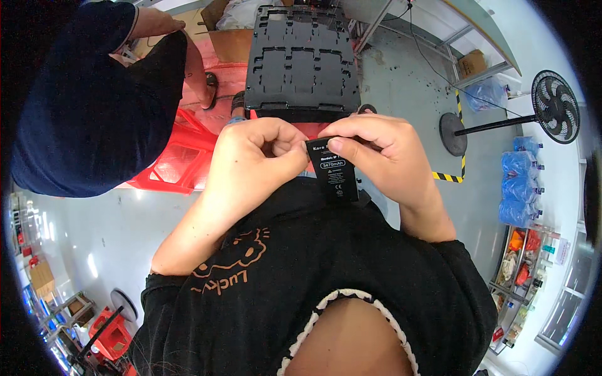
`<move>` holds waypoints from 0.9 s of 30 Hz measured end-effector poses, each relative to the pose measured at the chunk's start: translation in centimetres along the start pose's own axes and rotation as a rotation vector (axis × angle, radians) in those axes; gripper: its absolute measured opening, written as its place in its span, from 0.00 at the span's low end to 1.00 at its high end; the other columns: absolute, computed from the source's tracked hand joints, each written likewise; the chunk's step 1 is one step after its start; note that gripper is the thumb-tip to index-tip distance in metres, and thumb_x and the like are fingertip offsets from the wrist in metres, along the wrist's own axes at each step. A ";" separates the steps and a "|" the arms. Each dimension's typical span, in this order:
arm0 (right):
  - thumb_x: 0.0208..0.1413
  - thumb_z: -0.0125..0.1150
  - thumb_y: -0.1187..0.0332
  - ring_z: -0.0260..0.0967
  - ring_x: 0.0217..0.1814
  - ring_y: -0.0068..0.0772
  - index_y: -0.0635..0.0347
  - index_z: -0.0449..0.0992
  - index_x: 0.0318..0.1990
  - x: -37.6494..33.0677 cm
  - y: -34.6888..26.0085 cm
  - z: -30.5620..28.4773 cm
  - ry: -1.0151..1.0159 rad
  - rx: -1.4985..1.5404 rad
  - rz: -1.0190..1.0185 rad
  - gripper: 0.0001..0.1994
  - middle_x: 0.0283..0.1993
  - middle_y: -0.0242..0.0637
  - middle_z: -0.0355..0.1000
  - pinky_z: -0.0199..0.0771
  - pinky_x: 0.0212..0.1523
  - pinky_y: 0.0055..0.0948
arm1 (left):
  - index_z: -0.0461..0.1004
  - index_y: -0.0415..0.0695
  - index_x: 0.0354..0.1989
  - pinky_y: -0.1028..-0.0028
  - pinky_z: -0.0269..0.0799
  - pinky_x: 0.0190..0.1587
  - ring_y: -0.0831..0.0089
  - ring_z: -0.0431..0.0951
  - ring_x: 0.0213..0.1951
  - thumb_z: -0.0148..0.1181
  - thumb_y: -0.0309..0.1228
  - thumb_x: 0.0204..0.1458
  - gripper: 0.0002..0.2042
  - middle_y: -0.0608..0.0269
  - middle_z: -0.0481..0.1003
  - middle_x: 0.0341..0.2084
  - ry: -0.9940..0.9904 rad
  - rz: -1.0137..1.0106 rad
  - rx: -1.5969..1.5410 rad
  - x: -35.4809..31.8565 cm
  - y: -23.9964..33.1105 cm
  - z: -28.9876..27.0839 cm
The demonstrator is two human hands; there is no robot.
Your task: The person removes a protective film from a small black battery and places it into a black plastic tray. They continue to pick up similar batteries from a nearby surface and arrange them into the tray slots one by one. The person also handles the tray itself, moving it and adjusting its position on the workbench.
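A flat black phone battery [337, 177] with white print hangs upright in front of my chest. My right hand [384, 153] pinches its upper right part, thumb on the printed face and fingers behind. At its upper left corner, my left hand [260, 150] is closed in a pinch, thumb and index fingertips together against the edge. Whether a thin film or tab sits between those left fingertips is too small to see. Beyond my hands stands a stack of black moulded plastic trays [301, 75] with rows of recesses.
A person in dark clothes [94, 106] is close on my left, beside a red plastic stool [179, 160]. A cardboard box [232, 47] stands behind the trays. To the right are a black pedestal fan [555, 106], blue water bottles [519, 188] and a shelf of goods [517, 276].
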State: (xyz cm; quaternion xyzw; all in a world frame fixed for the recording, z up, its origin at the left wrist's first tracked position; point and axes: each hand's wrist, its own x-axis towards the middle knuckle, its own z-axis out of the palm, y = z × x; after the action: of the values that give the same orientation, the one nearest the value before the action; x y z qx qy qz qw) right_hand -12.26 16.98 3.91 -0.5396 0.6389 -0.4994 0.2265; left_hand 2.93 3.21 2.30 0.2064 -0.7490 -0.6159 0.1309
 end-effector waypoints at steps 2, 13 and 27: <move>0.51 0.59 0.74 0.72 0.28 0.27 0.67 0.78 0.35 -0.1 0.1 0.0 -0.003 0.010 0.001 0.06 0.29 0.42 0.75 0.70 0.30 0.25 | 0.75 0.33 0.31 0.80 0.73 0.32 0.77 0.77 0.27 0.56 0.22 0.51 0.04 0.61 0.78 0.25 -0.007 -0.014 -0.042 -0.3 0.1 0.0; 0.51 0.59 0.74 0.73 0.30 0.34 0.66 0.78 0.35 0.1 -0.4 -1.0 -0.070 -0.058 -0.047 0.06 0.30 0.43 0.75 0.71 0.31 0.28 | 0.78 0.32 0.34 0.80 0.73 0.34 0.76 0.78 0.29 0.59 0.22 0.52 0.06 0.58 0.79 0.28 -0.186 -0.066 -0.139 0.3 1.5 -1.5; 0.50 0.58 0.74 0.72 0.33 0.47 0.67 0.76 0.33 0.5 -0.1 -1.4 -0.123 -0.225 -0.168 0.06 0.31 0.46 0.74 0.72 0.35 0.36 | 0.75 0.35 0.24 0.80 0.70 0.30 0.81 0.76 0.26 0.58 0.21 0.43 0.02 0.65 0.76 0.21 -0.254 0.154 0.237 1.9 1.9 -1.5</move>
State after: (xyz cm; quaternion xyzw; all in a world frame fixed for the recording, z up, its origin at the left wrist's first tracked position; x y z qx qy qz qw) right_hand -13.48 17.11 4.65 -0.6429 0.6281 -0.4079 0.1609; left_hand 1.61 1.33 4.32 0.0828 -0.8405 -0.5325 0.0568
